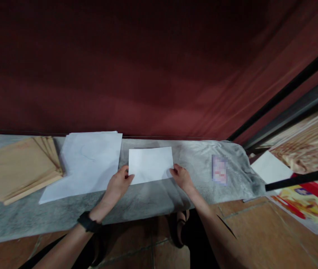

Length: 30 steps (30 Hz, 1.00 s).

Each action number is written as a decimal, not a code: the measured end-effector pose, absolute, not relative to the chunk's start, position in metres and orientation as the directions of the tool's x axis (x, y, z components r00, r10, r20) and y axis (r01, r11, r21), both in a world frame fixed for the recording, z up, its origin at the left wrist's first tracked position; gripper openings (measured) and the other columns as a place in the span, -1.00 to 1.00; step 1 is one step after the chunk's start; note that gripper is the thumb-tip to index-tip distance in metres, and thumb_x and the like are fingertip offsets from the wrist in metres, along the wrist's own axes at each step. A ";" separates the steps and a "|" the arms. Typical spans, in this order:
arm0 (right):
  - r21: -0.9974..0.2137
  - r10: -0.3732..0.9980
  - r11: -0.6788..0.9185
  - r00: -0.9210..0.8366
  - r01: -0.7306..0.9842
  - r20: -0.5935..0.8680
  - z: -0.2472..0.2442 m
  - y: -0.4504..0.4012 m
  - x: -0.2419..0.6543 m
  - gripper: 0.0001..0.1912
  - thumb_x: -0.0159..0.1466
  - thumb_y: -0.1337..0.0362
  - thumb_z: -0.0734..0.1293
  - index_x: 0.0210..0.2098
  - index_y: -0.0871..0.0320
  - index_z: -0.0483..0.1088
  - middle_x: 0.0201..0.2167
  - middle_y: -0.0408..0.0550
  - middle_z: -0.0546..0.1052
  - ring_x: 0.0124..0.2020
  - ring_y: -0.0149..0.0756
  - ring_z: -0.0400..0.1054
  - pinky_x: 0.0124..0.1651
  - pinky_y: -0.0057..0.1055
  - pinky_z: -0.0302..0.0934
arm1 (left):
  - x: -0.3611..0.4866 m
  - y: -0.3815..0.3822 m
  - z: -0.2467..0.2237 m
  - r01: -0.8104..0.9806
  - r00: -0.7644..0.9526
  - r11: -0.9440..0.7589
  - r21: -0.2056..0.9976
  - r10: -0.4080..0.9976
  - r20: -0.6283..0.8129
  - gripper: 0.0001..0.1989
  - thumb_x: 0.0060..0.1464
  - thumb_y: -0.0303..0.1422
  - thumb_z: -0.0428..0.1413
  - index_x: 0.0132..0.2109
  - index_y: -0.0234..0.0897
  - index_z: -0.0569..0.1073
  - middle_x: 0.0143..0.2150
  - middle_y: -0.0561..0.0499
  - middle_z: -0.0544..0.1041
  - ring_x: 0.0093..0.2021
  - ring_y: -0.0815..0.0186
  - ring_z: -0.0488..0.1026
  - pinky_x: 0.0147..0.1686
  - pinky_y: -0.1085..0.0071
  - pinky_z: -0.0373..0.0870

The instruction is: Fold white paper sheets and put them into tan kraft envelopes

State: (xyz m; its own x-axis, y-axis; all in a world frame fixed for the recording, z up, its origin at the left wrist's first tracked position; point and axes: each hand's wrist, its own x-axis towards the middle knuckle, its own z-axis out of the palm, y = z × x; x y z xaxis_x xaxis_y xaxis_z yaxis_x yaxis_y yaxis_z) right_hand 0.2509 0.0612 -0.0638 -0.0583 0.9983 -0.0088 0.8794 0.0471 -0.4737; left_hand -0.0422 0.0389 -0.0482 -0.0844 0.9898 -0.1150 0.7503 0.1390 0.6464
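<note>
Wht rect. paper (151,164), approx. flat

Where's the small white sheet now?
Near the head view's centre, the small white sheet is held between the left hand and the right hand, right of the larger sheets.

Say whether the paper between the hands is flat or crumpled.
Flat: the paper looks smooth and straight-edged between the left hand and right hand. Whether it is folded double, I cannot tell.
</note>
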 end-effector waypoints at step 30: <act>-0.308 0.998 -0.021 0.037 0.951 0.046 -0.057 0.046 0.237 -0.74 0.39 0.29 0.24 0.03 0.18 0.39 -0.17 0.13 0.57 -0.08 -0.05 0.47 0.03 -0.20 0.28 | -0.018 0.022 -0.036 0.986 0.027 -0.033 0.165 0.999 0.042 -0.48 0.23 -0.46 -0.11 0.31 -0.28 0.30 0.13 -0.26 0.52 0.11 0.04 0.48 0.08 0.15 0.40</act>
